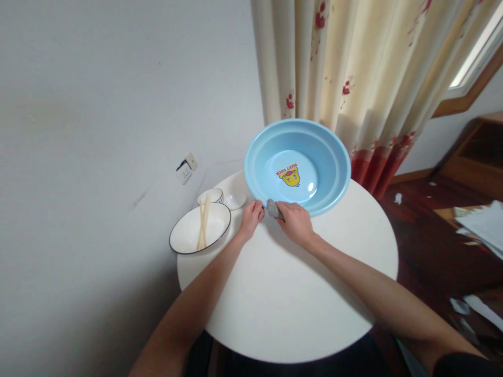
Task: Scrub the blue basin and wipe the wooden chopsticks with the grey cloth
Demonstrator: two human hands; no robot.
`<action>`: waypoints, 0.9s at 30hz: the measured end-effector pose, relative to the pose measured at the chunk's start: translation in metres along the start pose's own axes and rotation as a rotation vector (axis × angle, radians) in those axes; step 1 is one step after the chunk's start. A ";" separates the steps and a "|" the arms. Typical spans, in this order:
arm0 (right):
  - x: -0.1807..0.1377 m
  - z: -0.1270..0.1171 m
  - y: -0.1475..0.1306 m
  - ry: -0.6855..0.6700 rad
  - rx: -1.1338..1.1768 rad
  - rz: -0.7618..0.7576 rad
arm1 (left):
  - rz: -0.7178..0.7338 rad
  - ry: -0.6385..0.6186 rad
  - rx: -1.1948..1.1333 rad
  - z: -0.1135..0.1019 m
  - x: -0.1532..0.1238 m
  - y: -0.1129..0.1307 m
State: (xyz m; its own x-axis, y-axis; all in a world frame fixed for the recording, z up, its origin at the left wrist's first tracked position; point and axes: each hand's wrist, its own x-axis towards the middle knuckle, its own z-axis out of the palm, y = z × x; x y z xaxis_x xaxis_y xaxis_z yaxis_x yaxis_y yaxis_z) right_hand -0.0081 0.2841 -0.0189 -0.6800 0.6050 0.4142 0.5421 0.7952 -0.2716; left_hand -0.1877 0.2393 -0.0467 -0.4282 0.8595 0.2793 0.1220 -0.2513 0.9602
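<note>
A light blue plastic basin [334, 157] with a yellow cartoon print stands at the far side of a round white table [283, 293]. My left hand [251, 215] is curled shut at the basin's near rim, touching it. My right hand [294, 220] is closed on a small grey scouring pad [274, 208] right beside the rim. Left of my hands sits a white bowl [188, 242] with a dark rim, with a pair of wooden chopsticks [203, 228] lying in it.
Behind the bowl are a small white cup [212, 196] and a little white dish [234, 199]. A grey wall with a socket [186, 168] is at left. A floral curtain [353, 68] hangs behind the basin. Dark wood floor and papers [483, 225] lie right.
</note>
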 end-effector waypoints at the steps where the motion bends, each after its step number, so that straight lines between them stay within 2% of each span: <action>1: 0.000 0.001 0.000 -0.001 0.002 0.002 | -0.008 -0.003 0.001 0.000 0.000 -0.001; 9: 0.000 0.004 0.001 0.005 0.008 0.007 | -0.094 -0.082 -0.069 0.002 0.000 -0.003; 27: 0.001 -0.004 0.003 -0.012 -0.034 0.018 | -0.092 -0.054 -0.082 0.005 -0.001 -0.003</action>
State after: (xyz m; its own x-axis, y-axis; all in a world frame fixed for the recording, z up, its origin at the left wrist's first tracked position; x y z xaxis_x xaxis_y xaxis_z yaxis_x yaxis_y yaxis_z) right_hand -0.0053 0.2864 -0.0159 -0.6758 0.6198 0.3988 0.5707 0.7825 -0.2490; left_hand -0.1828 0.2418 -0.0494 -0.3852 0.9027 0.1918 0.0102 -0.2036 0.9790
